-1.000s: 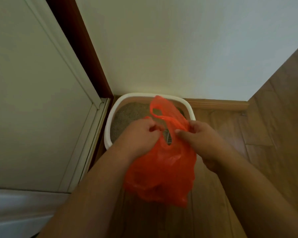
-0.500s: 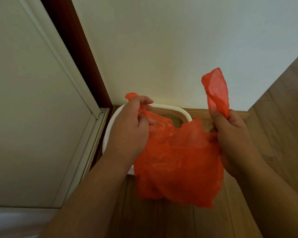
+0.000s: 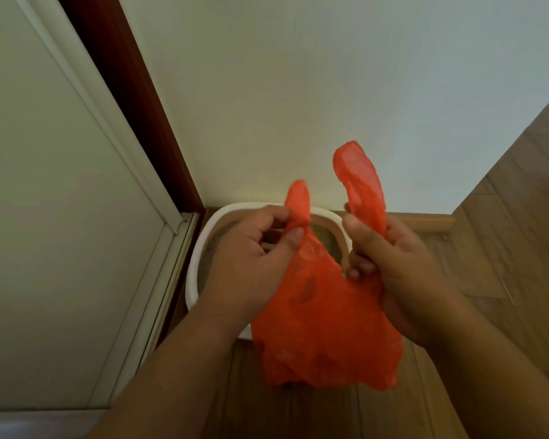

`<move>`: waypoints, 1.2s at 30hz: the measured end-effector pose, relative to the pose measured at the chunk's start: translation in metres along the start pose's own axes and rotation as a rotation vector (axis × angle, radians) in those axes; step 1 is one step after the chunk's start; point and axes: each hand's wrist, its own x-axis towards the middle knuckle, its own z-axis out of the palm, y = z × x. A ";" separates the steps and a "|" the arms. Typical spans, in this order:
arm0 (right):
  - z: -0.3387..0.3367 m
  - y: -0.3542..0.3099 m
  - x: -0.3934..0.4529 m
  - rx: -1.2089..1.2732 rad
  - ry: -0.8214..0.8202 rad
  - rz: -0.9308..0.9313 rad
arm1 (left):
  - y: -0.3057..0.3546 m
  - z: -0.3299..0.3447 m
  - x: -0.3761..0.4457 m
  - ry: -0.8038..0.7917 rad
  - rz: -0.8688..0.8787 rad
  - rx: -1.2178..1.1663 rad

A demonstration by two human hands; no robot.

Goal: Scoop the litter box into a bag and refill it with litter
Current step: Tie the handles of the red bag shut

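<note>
Above the litter box: both hands, each pinching one handle of the bag.
Left fingers (image 3: 293, 237): thumb and forefinger clamped on the left handle (image 3: 298, 201), directly over the litter box (image 3: 193, 280).
Right fingers (image 3: 355, 226): curled round the right handle (image 3: 360, 175), thumb pressed against it, above the box's right rim.
Left hand (image 3: 251, 264): over the box's middle, hiding much of the litter (image 3: 325, 240).
Right hand (image 3: 396, 267): just right of the box.
Bag (image 3: 320, 327): orange, thin film, hanging crumpled over the near rim of the box; mouth apparently not spread open.
Litter box: white, on the wood floor (image 3: 504, 248), tucked in the corner below the wall (image 3: 298, 90), right of the door frame (image 3: 133, 99).
Scoop: not visible.
Risk, slip: handle sliding from a light pinch, bag dropping into the litter.
Risk, tear: film splitting under a hard sideways pull.
Risk, spill: mouth collapsing, scooped waste landing on the floor beside the box.
</note>
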 end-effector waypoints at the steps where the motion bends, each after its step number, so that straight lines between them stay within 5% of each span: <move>1: 0.001 0.000 -0.002 -0.023 -0.068 0.002 | 0.002 0.003 -0.002 -0.048 0.039 -0.002; 6: 0.007 0.006 -0.003 -0.112 -0.072 0.017 | 0.010 0.014 -0.009 -0.160 0.252 0.065; 11: 0.005 0.000 0.000 -0.104 0.031 -0.004 | 0.005 0.020 -0.008 -0.100 0.038 0.083; 14: 0.001 -0.009 -0.003 0.003 -0.065 0.052 | -0.003 0.021 -0.008 -0.274 -0.123 0.129; 20: -0.004 -0.020 -0.005 0.254 -0.169 0.132 | -0.005 0.020 -0.006 -0.527 -0.077 0.041; 24: -0.006 -0.019 0.000 0.190 -0.061 0.098 | -0.004 0.025 -0.006 -0.424 -0.017 0.041; 29: -0.003 -0.017 -0.001 -0.289 0.196 0.044 | 0.001 0.023 -0.006 -0.212 -0.078 0.007; 36: 0.005 -0.002 0.006 -0.034 0.105 -0.007 | 0.012 0.027 -0.012 -0.194 -0.108 -0.262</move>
